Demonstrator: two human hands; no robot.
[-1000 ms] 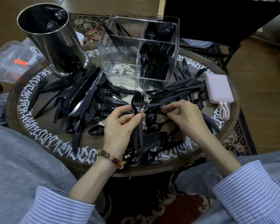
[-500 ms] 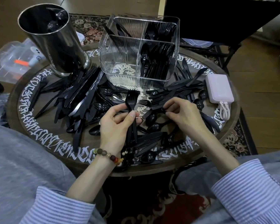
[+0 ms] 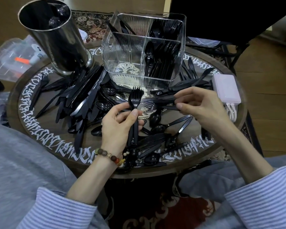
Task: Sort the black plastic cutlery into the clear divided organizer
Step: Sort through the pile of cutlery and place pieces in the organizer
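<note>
On the round dark wooden table with white lettering point(image 3: 40, 129), the person's left hand point(image 3: 117, 126) grips a small bunch of black plastic forks point(image 3: 135, 98), tines pointing toward twelve o'clock. Just to its three o'clock, the right hand point(image 3: 200, 106) pinches the handle of another black plastic piece point(image 3: 158, 100) between thumb and fingertips. At twelve o'clock stands the clear ribbed divided organizer point(image 3: 122, 63), spoons upright in its right-hand compartments, the near-left compartment bare. Loose black cutlery point(image 3: 82, 100) lies scattered around. A shiny metal cylinder point(image 3: 58, 38) sits at ten o'clock, a pale pink power bank point(image 3: 225, 90) at two.
</note>
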